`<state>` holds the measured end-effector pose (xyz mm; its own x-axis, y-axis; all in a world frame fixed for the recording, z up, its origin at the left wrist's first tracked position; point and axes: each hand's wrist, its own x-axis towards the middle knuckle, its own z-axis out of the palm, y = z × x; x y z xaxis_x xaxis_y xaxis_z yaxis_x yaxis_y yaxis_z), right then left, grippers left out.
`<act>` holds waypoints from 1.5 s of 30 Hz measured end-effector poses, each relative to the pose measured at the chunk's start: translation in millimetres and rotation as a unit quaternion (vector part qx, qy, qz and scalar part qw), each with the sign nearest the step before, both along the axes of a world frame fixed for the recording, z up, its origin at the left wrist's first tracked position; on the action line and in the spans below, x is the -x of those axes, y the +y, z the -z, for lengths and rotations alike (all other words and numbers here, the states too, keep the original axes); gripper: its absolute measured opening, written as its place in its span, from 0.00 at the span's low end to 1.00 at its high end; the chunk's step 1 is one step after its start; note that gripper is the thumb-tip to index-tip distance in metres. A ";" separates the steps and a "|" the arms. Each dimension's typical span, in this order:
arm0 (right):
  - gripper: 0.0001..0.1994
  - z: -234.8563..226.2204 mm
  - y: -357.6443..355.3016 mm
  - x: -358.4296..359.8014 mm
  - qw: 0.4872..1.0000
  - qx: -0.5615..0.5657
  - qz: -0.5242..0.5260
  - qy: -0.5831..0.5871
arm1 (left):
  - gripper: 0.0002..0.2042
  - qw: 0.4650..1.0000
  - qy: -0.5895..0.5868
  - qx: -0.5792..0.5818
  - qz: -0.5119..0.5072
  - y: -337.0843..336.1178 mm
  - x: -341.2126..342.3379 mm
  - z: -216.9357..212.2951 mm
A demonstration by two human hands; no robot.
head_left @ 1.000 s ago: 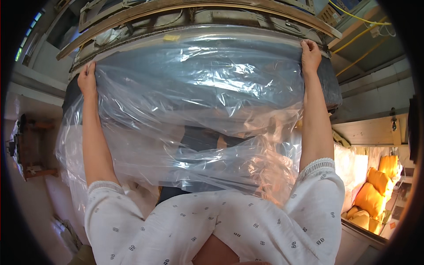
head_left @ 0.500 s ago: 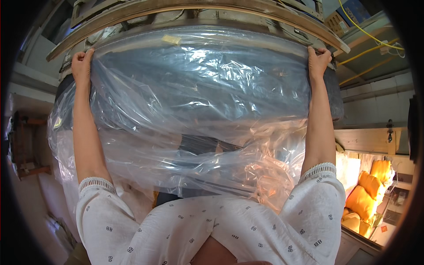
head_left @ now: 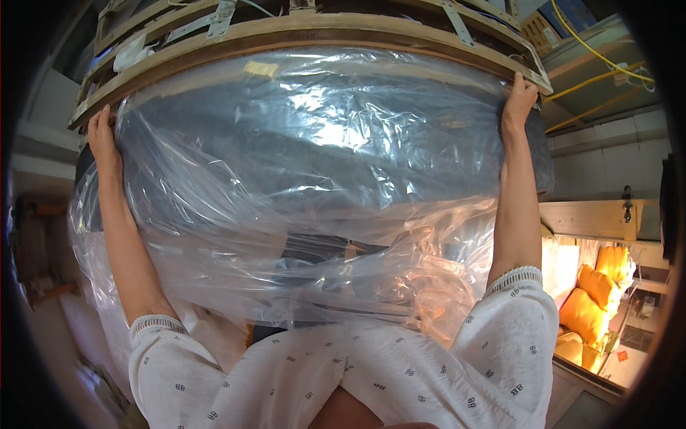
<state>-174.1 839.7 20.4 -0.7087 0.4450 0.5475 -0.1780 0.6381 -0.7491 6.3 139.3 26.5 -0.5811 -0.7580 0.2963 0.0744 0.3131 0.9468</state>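
A large dark grey cushion wrapped in clear plastic (head_left: 321, 150) fills the view above me, just under a wooden shelf edge (head_left: 307, 32). My left hand (head_left: 102, 136) grips the left end of the wrapped cushion, arm stretched up. My right hand (head_left: 519, 100) grips its right end near the shelf's corner. Loose plastic film (head_left: 300, 279) hangs down in folds between my arms, in front of my white patterned sleeves.
Metal brackets (head_left: 221, 11) sit on the wooden shelf frame. Yellow cables (head_left: 600, 53) run across the upper right. At the lower right, orange cushions (head_left: 593, 300) lie under a wooden ledge (head_left: 586, 218). A pale wall stands at the left.
Both hands have pushed the wrapped cushion higher, closer to the wooden shelf. The arms are more extended and spread wider at its two ends.
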 end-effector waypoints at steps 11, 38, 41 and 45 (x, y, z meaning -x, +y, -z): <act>0.15 -9.7 -6.7 -76.9 0.964 -0.232 -0.087 -0.101 | 0.16 0.964 -0.060 0.256 0.034 -10.4 -48.4 -39.4; 0.23 -44.0 -84.2 -219.4 0.820 -0.406 -0.388 -0.106 | 0.25 0.856 0.190 0.419 0.236 291.5 -117.4 -103.5; 0.20 -45.1 -68.7 -226.5 0.854 -0.342 -0.366 -0.143 | 0.19 0.940 0.017 0.341 -0.017 178.9 -183.9 -64.9; 0.18 -66.9 -123.8 -239.1 0.866 -0.123 -0.471 -0.114 | 0.29 0.949 -0.236 0.172 -0.120 54.9 -257.2 50.6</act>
<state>65.0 716.0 87.3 -0.7960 -0.5002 0.3408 -0.5715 0.4357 -0.6954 263.5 194.2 -24.1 -0.5327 -0.7916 0.2992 -0.4461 0.5631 0.6956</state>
